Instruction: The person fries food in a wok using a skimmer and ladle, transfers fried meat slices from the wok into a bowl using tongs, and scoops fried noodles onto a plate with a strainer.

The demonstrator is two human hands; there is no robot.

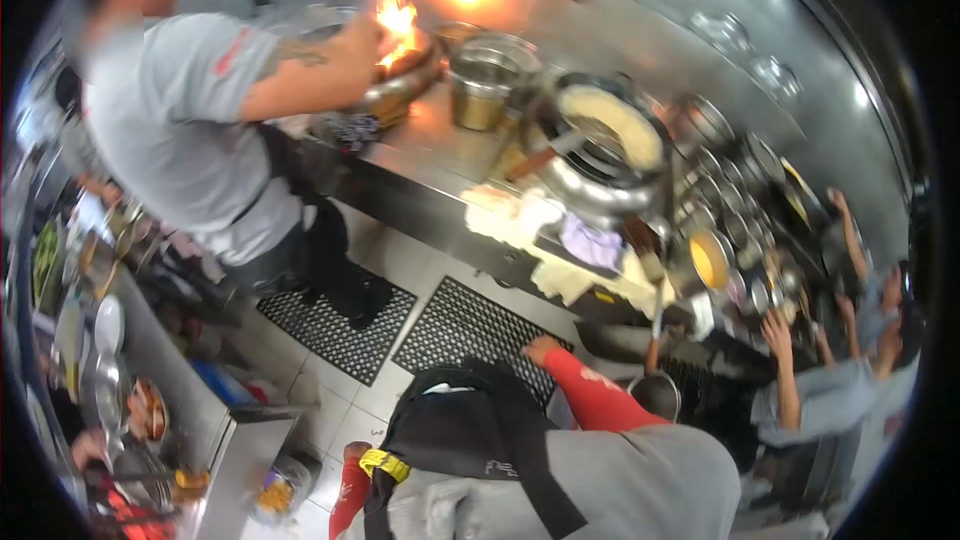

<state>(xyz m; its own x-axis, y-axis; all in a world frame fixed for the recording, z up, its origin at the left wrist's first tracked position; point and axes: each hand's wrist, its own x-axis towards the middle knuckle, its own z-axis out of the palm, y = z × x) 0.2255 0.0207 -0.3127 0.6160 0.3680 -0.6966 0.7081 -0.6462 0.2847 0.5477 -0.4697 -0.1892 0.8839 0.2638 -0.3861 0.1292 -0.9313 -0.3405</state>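
Note:
My right hand (540,348), at the end of a red sleeve (600,395), hangs above the black perforated floor mat (470,325) near the counter edge. Its finger posture is too small and blurred to read. Low in the view, my left hand (355,450) shows beside the yellow band (385,464) at my waist; its fingers are hidden. Nothing can be made out in either hand. Beyond my right hand, folded cloths (592,242) lie along the counter edge, in front of a large wok (640,130) with pale food and a wooden-handled tool (540,157).
At the left, a person (200,120) in a grey shirt works at a flaming pan (400,65). A metal pot (480,90) stands between the burners. More people (820,400), pots and an orange-filled container (708,260) are at the right. A steel counter (215,460) stands lower left.

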